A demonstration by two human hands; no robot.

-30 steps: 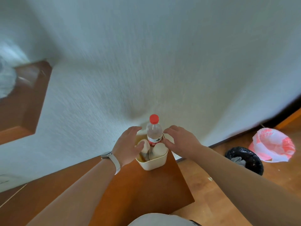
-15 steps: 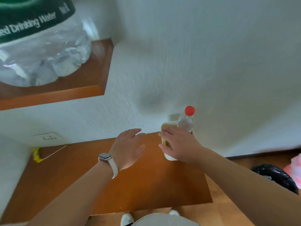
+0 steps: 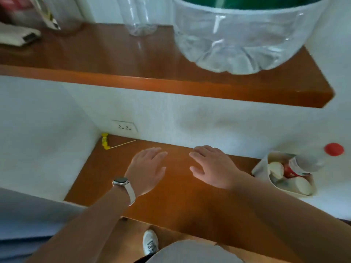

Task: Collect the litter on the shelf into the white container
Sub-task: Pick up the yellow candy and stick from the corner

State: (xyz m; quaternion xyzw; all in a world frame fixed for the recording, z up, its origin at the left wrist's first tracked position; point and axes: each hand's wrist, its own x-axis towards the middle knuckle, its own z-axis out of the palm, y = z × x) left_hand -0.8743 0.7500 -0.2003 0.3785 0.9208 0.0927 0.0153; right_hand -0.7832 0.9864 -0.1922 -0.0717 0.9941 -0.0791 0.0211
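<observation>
Hands (image 3: 147,171) (image 3: 212,168) both flat and empty mid-frame over lower shelf (image 3: 180,202), fingers loose, container (image 3: 264,168) far right, yellow wrapper (image 3: 105,140) back left

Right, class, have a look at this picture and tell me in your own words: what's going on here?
A person is clearing litter off wooden shelves. Both the left hand and right hand are open over the lower shelf, holding nothing. At its right end the white container already holds a red-capped bottle and paper cups. A yellow wrapper and thin stick lie in the back left corner, not yet collected.
</observation>
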